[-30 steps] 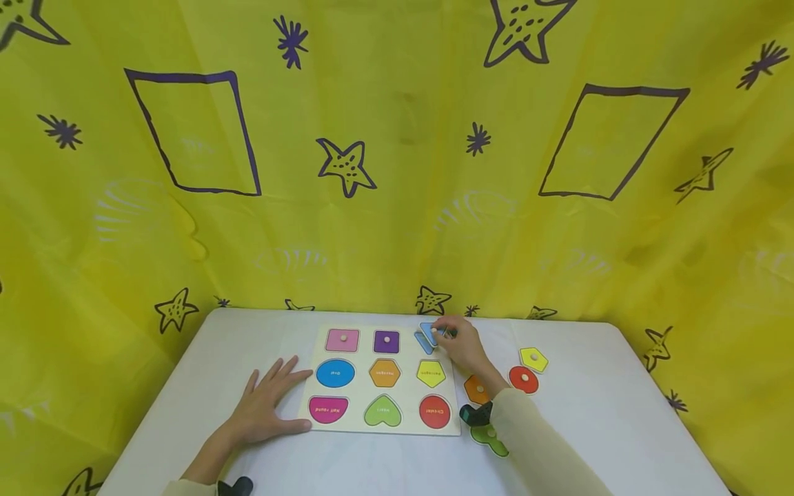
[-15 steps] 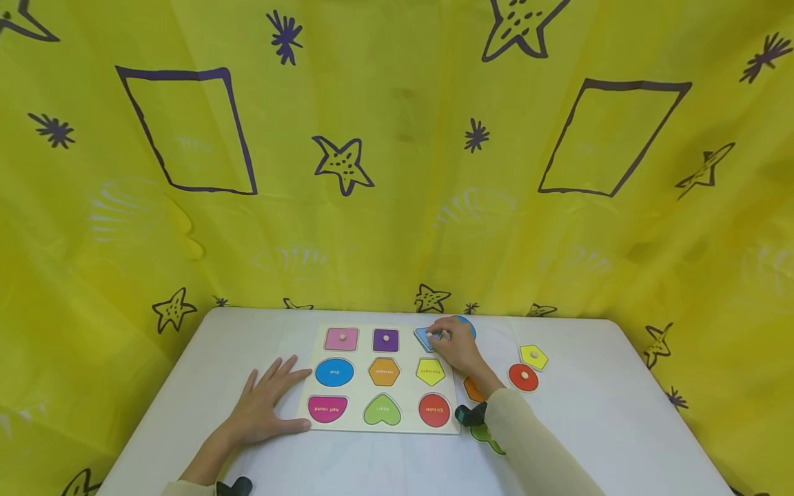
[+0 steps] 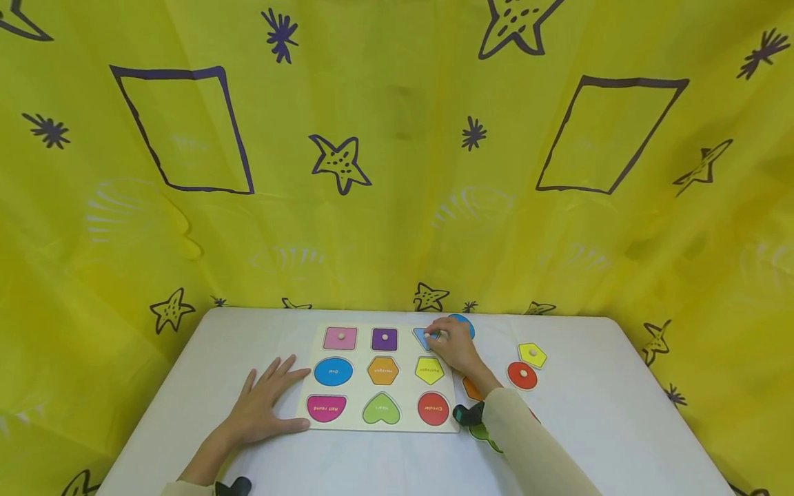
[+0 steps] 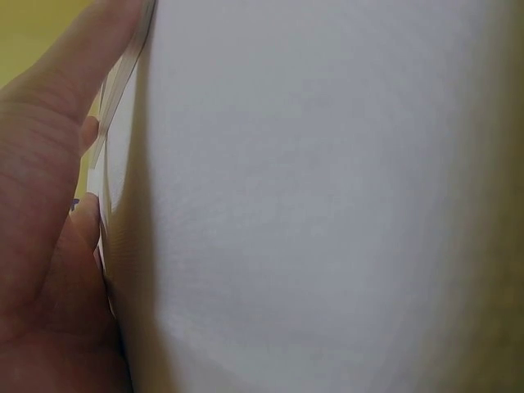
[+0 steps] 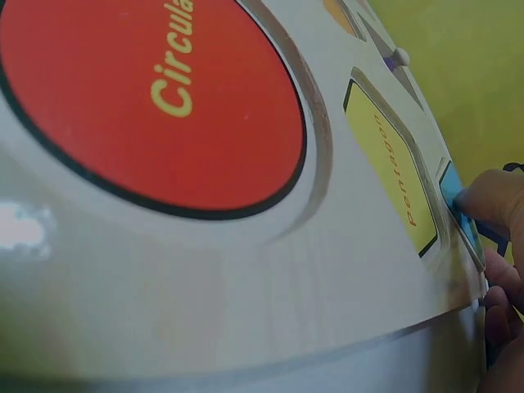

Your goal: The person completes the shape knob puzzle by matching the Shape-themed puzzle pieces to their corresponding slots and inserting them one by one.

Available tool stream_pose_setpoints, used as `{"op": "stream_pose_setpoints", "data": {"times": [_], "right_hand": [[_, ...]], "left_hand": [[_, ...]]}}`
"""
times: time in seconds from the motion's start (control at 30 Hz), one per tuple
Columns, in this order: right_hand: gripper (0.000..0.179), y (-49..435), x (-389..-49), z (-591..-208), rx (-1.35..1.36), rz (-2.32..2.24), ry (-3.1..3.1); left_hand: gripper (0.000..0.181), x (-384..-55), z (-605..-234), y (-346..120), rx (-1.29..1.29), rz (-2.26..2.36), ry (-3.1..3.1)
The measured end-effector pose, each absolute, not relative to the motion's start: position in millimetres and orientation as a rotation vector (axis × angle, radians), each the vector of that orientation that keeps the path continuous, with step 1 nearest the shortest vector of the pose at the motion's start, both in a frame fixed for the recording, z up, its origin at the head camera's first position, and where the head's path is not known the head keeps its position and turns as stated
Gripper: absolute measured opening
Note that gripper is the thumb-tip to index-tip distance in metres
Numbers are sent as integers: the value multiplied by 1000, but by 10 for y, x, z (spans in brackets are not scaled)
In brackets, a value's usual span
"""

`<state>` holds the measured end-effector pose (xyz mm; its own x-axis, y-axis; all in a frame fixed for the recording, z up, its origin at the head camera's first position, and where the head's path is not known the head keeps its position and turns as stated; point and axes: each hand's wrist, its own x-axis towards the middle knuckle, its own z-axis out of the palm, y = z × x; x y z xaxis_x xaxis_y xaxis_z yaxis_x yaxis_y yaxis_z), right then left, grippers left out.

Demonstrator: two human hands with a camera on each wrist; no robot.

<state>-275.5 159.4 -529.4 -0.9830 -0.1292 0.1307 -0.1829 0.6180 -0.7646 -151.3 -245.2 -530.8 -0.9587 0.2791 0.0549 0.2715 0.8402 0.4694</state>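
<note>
A white shape puzzle board [image 3: 361,355] lies on the table, with labelled recesses upside down in the head view. My right hand [image 3: 457,346] pinches the knob of a light blue triangle piece [image 3: 419,335] at the board's far right corner. That piece now sits flat over its recess; the right wrist view shows a fingertip on the blue piece [image 5: 449,182]. A pink rectangle piece [image 3: 332,338] and a purple square piece [image 3: 378,342] fill the other far recesses. My left hand [image 3: 257,406] rests spread on the table, its thumb and fingertips at the board's left edge.
Right of the board lie a yellow pentagon piece [image 3: 533,355] and a red circle piece [image 3: 522,375]. An orange hexagon piece [image 3: 472,390] and a green piece [image 3: 486,437] are partly hidden by the right arm. A blue rounded piece [image 3: 466,326] shows behind the right hand.
The blue triangle piece, tilted above its recess earlier, has come down flat over it under my right hand. The left hand has stayed in place.
</note>
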Motion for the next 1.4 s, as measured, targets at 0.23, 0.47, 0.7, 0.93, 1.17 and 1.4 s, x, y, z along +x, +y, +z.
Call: {"op": "stream_pose_setpoints", "data": {"times": [0.23, 0.47, 0.7, 0.93, 1.17, 1.4], "right_hand": [[9, 1591, -2747, -5297, 277, 1305, -2771], [10, 1584, -2752, -5303, 257, 1296, -2790], [10, 1582, -2759, -5316, 240, 1288, -2799], [12, 1574, -2752, -5290, 234, 1284, -2810], [12, 1580, -2757, -5314, 234, 1271, -2809], [13, 1579, -2747, -5311, 224, 1289, -2802]], "left_hand": [[94, -1517, -5313, -2450, 442, 760, 2997], [93, -1514, -5310, -2449, 449, 756, 3006], [93, -1513, -5311, -2449, 451, 764, 3005], [93, -1514, -5304, -2456, 457, 765, 3005], [94, -1514, -5297, -2448, 439, 765, 2993], [94, -1508, -5290, -2442, 434, 773, 2990]]}}
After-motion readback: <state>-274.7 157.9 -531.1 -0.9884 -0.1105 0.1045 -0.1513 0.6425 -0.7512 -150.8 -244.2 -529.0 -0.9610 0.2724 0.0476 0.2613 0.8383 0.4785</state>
